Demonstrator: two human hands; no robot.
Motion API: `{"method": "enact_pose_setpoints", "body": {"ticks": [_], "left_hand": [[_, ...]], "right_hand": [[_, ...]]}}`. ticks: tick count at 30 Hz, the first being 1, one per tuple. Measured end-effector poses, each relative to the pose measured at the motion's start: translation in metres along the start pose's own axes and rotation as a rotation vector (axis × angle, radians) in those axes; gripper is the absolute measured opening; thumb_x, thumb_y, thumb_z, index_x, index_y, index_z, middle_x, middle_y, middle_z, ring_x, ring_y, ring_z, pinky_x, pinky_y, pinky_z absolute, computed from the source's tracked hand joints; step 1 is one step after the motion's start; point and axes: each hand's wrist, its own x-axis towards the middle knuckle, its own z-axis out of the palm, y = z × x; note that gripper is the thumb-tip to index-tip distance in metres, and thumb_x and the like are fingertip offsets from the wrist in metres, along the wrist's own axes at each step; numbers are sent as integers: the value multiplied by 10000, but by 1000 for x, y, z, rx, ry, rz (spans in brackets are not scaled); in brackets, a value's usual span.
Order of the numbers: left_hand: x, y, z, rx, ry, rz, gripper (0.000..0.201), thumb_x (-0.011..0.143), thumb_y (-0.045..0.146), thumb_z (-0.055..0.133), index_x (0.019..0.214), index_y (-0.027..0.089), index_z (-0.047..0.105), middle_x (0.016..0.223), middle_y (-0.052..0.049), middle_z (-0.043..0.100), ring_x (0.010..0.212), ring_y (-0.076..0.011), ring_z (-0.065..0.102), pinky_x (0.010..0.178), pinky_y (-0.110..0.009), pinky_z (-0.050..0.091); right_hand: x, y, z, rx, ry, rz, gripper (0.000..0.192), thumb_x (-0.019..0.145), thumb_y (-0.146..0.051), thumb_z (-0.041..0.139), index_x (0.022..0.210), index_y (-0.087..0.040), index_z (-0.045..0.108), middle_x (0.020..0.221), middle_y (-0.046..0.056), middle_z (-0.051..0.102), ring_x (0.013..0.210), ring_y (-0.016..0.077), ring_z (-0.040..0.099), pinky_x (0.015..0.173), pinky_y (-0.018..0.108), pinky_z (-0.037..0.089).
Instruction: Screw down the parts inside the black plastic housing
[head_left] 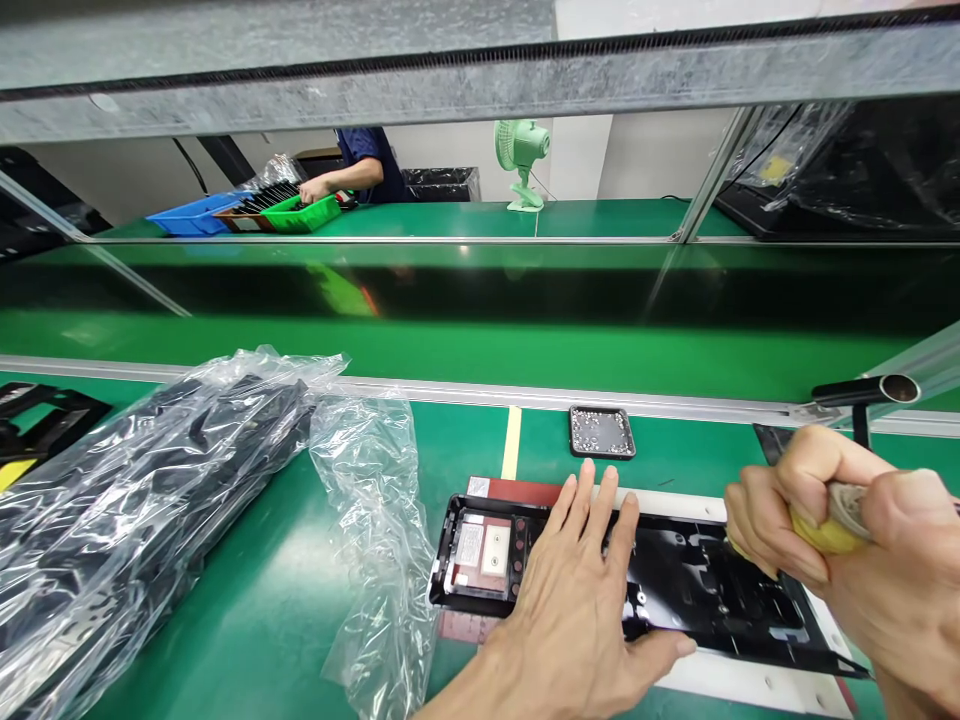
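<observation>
A long black plastic housing [697, 580] lies open side up on a white and dark red fixture [750, 686]. My left hand [577, 600] presses flat across the housing's middle, fingers spread and thumb out to the right. Above the housing's right end, my right hand [840, 530] is closed around a tool with a yellow wrapped handle [829, 535]. That tool's working end is hidden. Through a window at the housing's left end, a white plate [495, 550] shows. Just beyond my left fingertips sits a small black tray [601, 434] of tiny shiny screws.
Clear plastic bags [150, 500] wrapping dark parts cover the left side. A crumpled bag [375, 540] lies beside the fixture. A metal rail [465, 393] borders a green conveyor belt [465, 350]. Across it, a person's arm [345, 182] reaches into a green bin [304, 213] near a fan [521, 160].
</observation>
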Motion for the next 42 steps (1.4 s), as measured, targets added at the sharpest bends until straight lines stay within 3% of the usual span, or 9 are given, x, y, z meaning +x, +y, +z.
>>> {"method": "enact_pose_setpoints", "body": {"ticks": [4,9,26,42], "left_hand": [[4,6,8,-36,27,34,1103,874,819,491,1624,123,77,1688,-142,1,1556,-345,-32,1299,-582,180],[13,12,16,-70,39,7,1121,846,876,434,1617,119,140,1687,-141,88,1562,-328,-21,1315,-546,116],[16,14,10,-62,-18,-37,1114,840,911,336,1609,118,193,1687,-124,100,1566,-329,-12,1319,-519,62],[16,13,15,5,25,-10,1139,831,911,361,1603,89,200,1669,-163,114,1562,-346,40,1316,-532,138]], "right_hand": [[1,-1,-1,11,-13,30,419,895,-549,533,624,-230,512,427,-1,390,405,146,364,400,280,340],[1,0,-4,19,-17,43,399,887,-540,544,625,-239,538,426,2,396,407,153,372,397,285,348],[3,0,-7,21,1,7,431,928,-561,502,647,-236,531,416,-1,398,387,154,372,386,290,365],[2,-1,-6,8,6,10,426,917,-551,535,634,-233,533,415,0,399,386,153,380,383,289,357]]}}
